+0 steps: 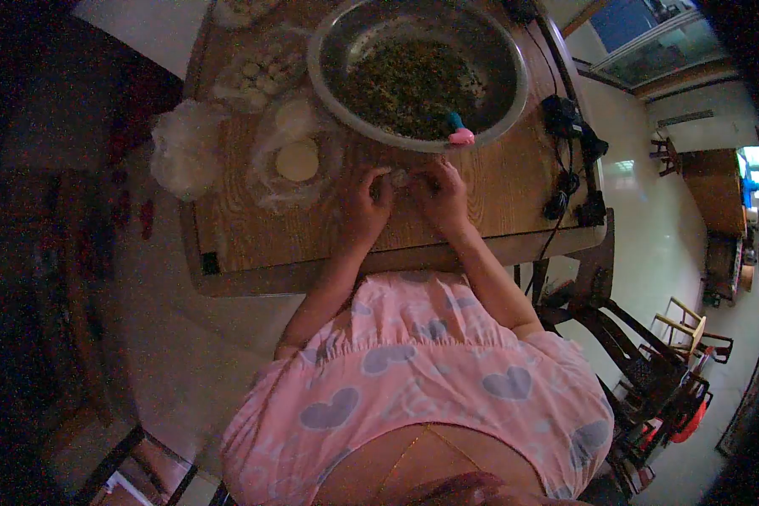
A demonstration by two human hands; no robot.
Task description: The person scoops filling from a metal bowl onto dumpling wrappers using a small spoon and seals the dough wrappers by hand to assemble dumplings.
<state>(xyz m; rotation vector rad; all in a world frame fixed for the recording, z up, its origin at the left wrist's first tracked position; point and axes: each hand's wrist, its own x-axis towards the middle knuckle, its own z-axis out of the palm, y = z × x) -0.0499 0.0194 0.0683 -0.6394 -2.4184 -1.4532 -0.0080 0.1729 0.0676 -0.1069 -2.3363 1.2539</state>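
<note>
Both hands are over the wooden table near its front edge, just below a large metal bowl (319, 84) of chopped green filling (409, 80). My left hand (369, 201) and my right hand (443, 196) face each other with curled fingers. Between their fingertips is a small pale lump (400, 178), pinched by the left fingers; whether the right fingers also grip it is hard to make out. A spoon with a pink and teal handle (460, 132) rests at the bowl's near rim. To the left, round pale wrappers (297, 160) lie on clear plastic.
A crumpled plastic bag (185, 152) sits at the left edge of the table (261, 236). Behind it are small pale pieces (257, 78) on plastic. Black cables and an adapter (562, 116) lie along the right edge. Dark chairs (624, 337) stand at the right.
</note>
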